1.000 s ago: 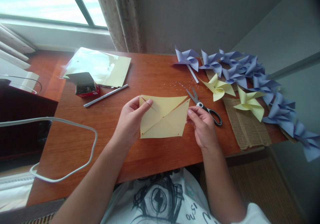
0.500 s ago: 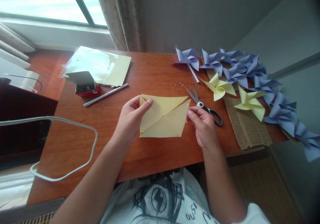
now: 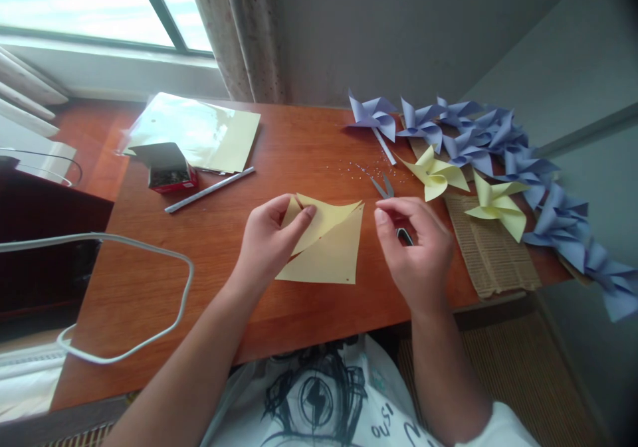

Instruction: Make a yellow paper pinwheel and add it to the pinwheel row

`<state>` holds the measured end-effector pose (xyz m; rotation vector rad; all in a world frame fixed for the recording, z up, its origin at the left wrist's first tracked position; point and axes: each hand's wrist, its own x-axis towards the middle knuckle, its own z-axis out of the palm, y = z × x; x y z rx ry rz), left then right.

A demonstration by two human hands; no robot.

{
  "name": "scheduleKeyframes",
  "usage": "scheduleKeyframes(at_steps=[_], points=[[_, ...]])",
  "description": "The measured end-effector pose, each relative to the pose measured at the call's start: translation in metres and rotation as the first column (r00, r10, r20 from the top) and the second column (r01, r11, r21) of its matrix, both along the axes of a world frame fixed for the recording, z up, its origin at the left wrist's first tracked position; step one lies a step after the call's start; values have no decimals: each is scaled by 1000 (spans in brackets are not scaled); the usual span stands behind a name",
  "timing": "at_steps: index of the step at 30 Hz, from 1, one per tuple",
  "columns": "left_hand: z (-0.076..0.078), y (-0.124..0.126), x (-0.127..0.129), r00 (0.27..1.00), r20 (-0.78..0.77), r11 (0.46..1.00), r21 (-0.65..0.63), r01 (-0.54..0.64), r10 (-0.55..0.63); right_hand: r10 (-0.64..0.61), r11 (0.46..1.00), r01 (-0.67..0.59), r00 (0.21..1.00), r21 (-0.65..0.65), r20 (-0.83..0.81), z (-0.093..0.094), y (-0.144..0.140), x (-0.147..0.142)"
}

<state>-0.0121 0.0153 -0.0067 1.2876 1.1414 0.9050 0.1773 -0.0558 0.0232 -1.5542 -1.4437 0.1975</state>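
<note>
A yellow paper square (image 3: 329, 248), cut along its diagonals, lies on the wooden table (image 3: 309, 141) in front of me. My left hand (image 3: 272, 238) pinches the paper's upper left flap and bends it toward the middle. Just right of the paper, my right hand (image 3: 419, 248) hovers with curved, spread fingers and holds nothing that I can see. It covers the handles of the scissors (image 3: 383, 186); only the blade tips show beyond it.
Two yellow pinwheels (image 3: 436, 175) and several blue pinwheels (image 3: 473, 131) line the right edge, over a corrugated cardboard sheet (image 3: 491, 254). At the back left are a pack of yellow paper (image 3: 199, 131), a small open box (image 3: 167, 168) and a white stick (image 3: 209, 190). A white cable (image 3: 124, 301) loops at the left.
My left hand has folded the upper left flap inward. My right hand has let go of the paper's right corner and moved up over the scissors. The paper has shifted slightly left.
</note>
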Motion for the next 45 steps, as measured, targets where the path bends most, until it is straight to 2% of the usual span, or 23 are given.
scheduleKeyframes(at_steps=[4, 10, 12, 13, 15, 17, 19, 20, 24, 26, 30, 37, 45], points=[[-1, -2, 2, 986, -139, 978, 174, 117, -94, 248, 964, -246, 969, -102, 4, 9, 17, -12], [-2, -2, 2, 951, -271, 929, 289, 230, -151, 359, 920, -347, 933, -182, 36, 1, 37, -22], [-1, -2, 2, 954, -285, 916, 351, 196, -95, 349, 922, -342, 937, -181, 7, 0, 38, -23], [0, -2, 2, 957, -288, 902, 405, 151, -30, 338, 926, -334, 941, -178, -12, -1, 38, -22], [3, -4, 2, 950, -272, 839, 544, 21, 153, 316, 931, -319, 948, -176, -45, -3, 37, -21], [7, -7, 3, 927, -226, 749, 657, -82, 300, 300, 934, -308, 951, -183, -70, -5, 37, -20], [11, -9, 4, 924, -205, 710, 698, -92, 322, 290, 934, -303, 952, -189, -92, -6, 36, -19], [12, -10, 4, 934, -211, 721, 689, -67, 289, 286, 935, -301, 953, -187, -102, -6, 35, -19], [9, -12, 8, 964, -255, 832, 549, 77, 79, 278, 942, -297, 951, -158, -135, -6, 34, -20], [5, -12, 8, 968, -249, 862, 498, 99, 32, 279, 945, -299, 948, -132, -154, -5, 33, -21], [1, -11, 8, 974, -225, 883, 462, 86, 23, 290, 946, -308, 943, -102, -162, -3, 31, -22], [8, -9, 7, 980, -192, 908, 402, 121, -45, 333, 939, -341, 934, -41, -126, -3, 30, -21], [7, -9, 5, 991, 52, 984, 140, 113, -121, 354, 932, -361, 925, -25, -139, -5, 28, -22]])
